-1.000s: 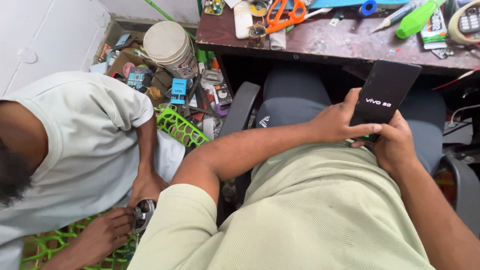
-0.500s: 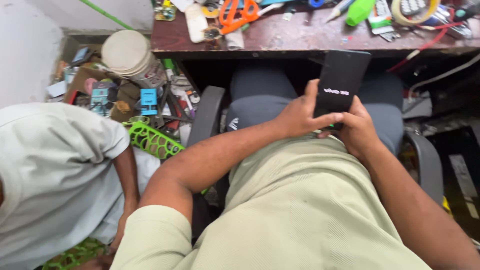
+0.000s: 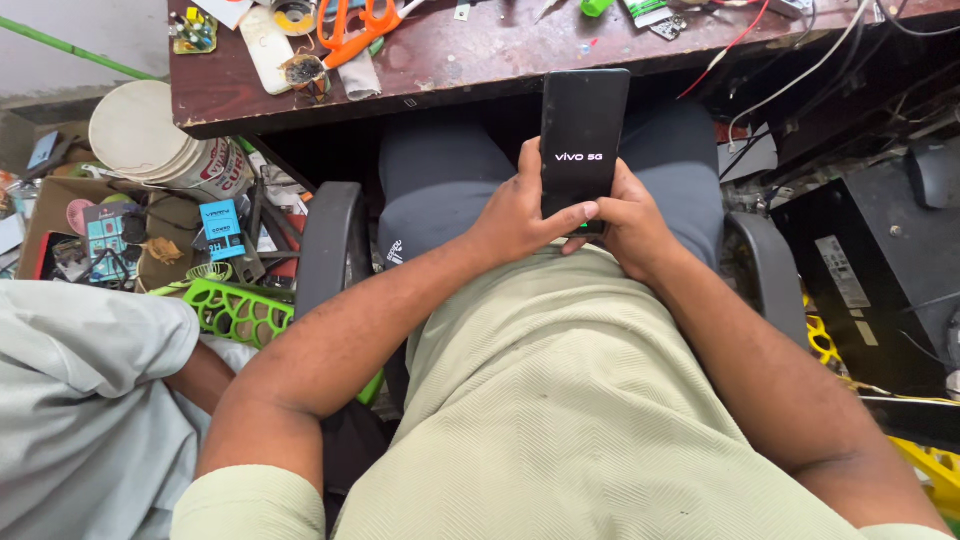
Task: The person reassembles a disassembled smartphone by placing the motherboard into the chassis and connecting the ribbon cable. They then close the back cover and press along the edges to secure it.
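A black smartphone with a dark screen and small white lettering is held upright over my lap. My left hand wraps its left edge, thumb lying across the lower screen. My right hand cups the phone's bottom right corner from beneath. I sit in a chair with black armrests, just below the front edge of a dark wooden workbench.
Orange scissors, tape rolls, wires and small parts litter the bench. A white bucket and boxes of clutter stand at left. A green plastic basket lies by a person in a pale shirt. A black box sits at right.
The view has swung left and downward, so the bench and phone sit more central. Both hands keep hold of the phone, now held more upright. The person at left has dropped lower in view.
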`<action>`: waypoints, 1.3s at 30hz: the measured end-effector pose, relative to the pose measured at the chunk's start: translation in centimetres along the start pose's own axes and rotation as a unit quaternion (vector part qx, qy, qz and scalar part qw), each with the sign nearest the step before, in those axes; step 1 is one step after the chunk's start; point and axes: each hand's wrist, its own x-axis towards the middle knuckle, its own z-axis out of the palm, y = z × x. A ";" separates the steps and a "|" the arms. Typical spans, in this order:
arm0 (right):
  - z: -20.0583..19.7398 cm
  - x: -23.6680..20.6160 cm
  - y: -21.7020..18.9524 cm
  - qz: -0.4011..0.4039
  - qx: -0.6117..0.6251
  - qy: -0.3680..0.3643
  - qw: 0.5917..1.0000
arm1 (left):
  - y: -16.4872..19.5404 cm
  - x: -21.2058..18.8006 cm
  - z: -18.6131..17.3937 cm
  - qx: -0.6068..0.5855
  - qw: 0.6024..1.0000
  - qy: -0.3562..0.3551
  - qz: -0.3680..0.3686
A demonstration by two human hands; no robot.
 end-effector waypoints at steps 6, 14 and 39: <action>0.0 0.0 0.1 0.008 0.000 0.008 1.000 | -0.4 -0.1 0.1 -0.006 1.000 -0.005 0.000; -0.9 0.0 -0.1 -0.010 -0.028 -0.005 1.000 | -0.9 -0.3 0.4 0.014 1.000 0.001 0.009; -0.6 0.3 2.5 -0.056 0.040 0.013 0.998 | 9.7 -2.8 -1.1 0.034 0.950 -0.268 0.156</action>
